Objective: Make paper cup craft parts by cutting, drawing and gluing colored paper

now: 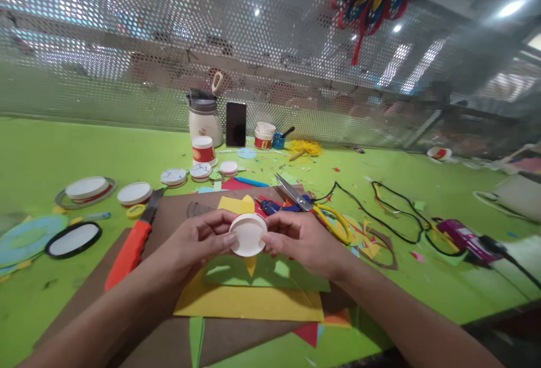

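Note:
Between my two hands is a shallow white paper cup piece (249,235), round, with a raised rim and a trace of red at its top edge. My left hand (205,239) pinches its left side, thumb on the white face. The right side is gripped by my right hand (291,238), thumb at the edge. Below it lie green felt (266,278) and a yellow sheet (249,303), with a yellow pointed scrap (251,266) showing just under the piece. Scissors with yellow handles (333,224) and a dark blue glue gun (270,205) lie beyond my right hand.
An orange-handled cutter (131,252) rests on a brown board (164,204) left of my hands. White cup pieces (134,193), a jug (205,123), a phone (236,124) and stacked cups (264,136) stand farther back. A black cable (359,204) and a purple device (467,239) lie right.

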Tool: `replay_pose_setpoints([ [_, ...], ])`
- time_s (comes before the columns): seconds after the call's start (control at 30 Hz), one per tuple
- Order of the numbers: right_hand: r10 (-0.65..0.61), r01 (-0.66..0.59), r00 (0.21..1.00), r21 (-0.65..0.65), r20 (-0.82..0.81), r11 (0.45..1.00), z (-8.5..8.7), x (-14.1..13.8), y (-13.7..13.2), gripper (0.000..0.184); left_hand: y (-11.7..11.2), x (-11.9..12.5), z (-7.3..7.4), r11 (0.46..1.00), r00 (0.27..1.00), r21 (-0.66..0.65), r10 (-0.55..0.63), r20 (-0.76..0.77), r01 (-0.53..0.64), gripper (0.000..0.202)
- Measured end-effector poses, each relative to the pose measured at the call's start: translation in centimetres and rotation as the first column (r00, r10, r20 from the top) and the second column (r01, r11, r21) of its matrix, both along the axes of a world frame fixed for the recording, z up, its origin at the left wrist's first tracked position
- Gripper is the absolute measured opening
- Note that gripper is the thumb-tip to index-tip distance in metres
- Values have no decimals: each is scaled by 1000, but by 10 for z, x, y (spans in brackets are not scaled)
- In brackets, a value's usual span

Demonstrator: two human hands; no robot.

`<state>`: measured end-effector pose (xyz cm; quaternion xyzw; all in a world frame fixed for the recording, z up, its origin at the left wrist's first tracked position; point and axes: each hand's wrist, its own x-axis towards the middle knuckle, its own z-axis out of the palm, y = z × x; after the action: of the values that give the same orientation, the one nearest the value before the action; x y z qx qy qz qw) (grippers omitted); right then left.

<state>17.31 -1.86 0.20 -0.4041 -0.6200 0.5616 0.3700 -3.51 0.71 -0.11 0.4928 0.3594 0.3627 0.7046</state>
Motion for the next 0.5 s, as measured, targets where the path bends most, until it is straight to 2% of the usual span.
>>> replay_pose_setpoints([
  [0.13, -11, 10, 1000, -33, -25, 999, 1, -1, 0, 28, -4, 2, 5, 1000, 1000, -22, 8, 16, -7, 24],
  [0.23, -30, 29, 999, -29, -33, 999, 1, -4, -1, 29, -7, 4, 8, 1000, 1000, -12, 10, -29, -11, 28],
  [0.4, -52, 52, 999, 22, 7, 998, -1, -7, -4, 24, -2, 1, 0, 998, 996, 59, 14, -94, -8, 28],
  [0.5, -68, 63, 995, 77, 72, 995, 1, -9, -5, 21, 4, -2, -5, 993, 988, 98, -43, -149, 58, 27],
])
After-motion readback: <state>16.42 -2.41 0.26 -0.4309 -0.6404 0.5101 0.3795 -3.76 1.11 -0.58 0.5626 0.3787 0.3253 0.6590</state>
